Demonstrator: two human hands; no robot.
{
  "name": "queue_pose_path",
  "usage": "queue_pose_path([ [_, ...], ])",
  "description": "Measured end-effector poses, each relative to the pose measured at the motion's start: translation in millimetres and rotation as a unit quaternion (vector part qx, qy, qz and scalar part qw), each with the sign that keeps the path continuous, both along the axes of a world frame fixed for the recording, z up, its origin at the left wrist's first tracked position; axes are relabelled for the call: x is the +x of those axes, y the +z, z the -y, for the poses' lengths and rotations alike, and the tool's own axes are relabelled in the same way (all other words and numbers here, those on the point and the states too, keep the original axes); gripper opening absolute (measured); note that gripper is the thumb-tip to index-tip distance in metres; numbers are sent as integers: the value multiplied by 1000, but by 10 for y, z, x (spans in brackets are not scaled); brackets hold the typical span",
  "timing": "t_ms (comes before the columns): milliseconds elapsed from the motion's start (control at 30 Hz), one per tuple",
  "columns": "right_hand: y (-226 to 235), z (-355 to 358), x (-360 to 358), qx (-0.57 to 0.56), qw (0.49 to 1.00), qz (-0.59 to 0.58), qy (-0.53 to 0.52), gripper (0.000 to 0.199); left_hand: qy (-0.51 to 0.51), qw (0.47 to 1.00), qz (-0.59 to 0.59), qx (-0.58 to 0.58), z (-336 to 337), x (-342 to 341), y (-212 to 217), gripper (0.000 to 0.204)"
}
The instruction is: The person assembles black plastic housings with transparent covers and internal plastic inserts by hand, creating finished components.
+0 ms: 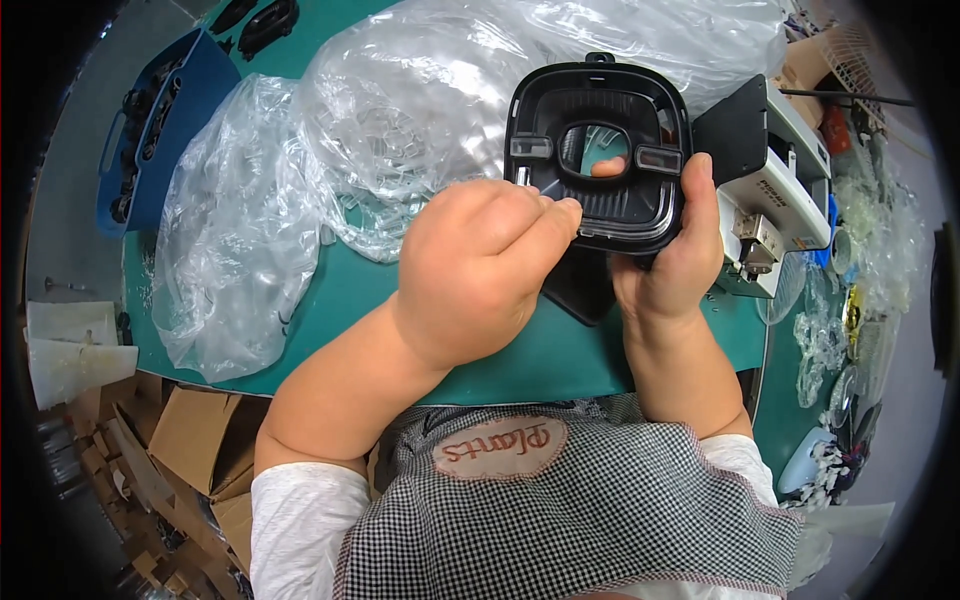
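A black plastic housing [600, 95], roughly square with rounded corners and an oval opening, is tilted up above the green table. My right hand [675, 255] holds it from the right and below, the thumb along its right edge and a fingertip showing through the opening. My left hand [480, 260] is closed at the lower left corner, its fingers pressed on a clear plastic strip [625, 229] that lies along the housing's lower rim. My left fingertips are partly hidden. Small clear windows [660, 159] sit on both sides of the housing.
Large clear plastic bags [400, 90] holding clear parts cover the back of the green table [400, 345]. A blue bin [205, 75] of black parts stands at the left. To the right is a white and black machine [780, 195]. Cardboard boxes [195, 430] lie below left.
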State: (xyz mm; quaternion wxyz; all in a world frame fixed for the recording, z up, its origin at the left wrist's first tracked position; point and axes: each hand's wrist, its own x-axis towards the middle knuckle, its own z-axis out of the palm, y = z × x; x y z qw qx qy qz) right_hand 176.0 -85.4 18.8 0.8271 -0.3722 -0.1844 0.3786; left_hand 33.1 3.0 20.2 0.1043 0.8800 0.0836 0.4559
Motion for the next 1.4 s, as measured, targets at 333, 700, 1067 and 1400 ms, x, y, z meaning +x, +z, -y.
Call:
queue_pose_path([
  [333, -19, -9, 4, -1, 999, 26, 24, 39, -26, 998, -47, -45, -40, -29, 21, 20],
  [700, 1, -5, -8, 10, 1000, -17, 23, 42, -27, 998, -53, -32, 27, -34, 90, 35],
  [1067, -14, -2, 30, 16, 1000, -12, 14, 39, -13, 999, 7, 39, 32, 72, -100, 34],
  [1400, -28, -19, 159, 99, 992, -67, 49, 53, 2, 997, 58, -56, -160, -92, 147, 49],
])
